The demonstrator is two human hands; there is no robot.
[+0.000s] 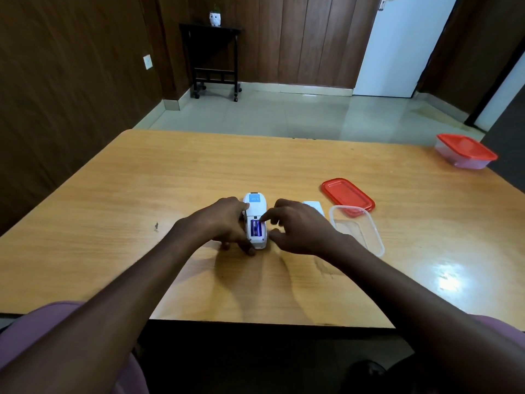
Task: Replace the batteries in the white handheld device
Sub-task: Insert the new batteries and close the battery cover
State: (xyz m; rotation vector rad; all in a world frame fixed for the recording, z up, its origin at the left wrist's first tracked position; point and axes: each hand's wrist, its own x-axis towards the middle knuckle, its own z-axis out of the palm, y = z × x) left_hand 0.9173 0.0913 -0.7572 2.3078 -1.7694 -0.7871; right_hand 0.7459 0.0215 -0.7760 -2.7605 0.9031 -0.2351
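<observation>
Lay back-up on the wooden worktop (pixel 170 177), near the front edge: the white handheld device (pixel 255 216), its battery slot open with purple batteries (pixel 256 228) showing inside. Was gripped at its side by the left hand (pixel 224 223), fingers clamped on it. Pressed down on the batteries with one pointing finger of the right hand (pixel 301 228), other fingers loosely curled; just beside, a clear tub (pixel 366 234) and red lid (pixel 348 196).
</observation>
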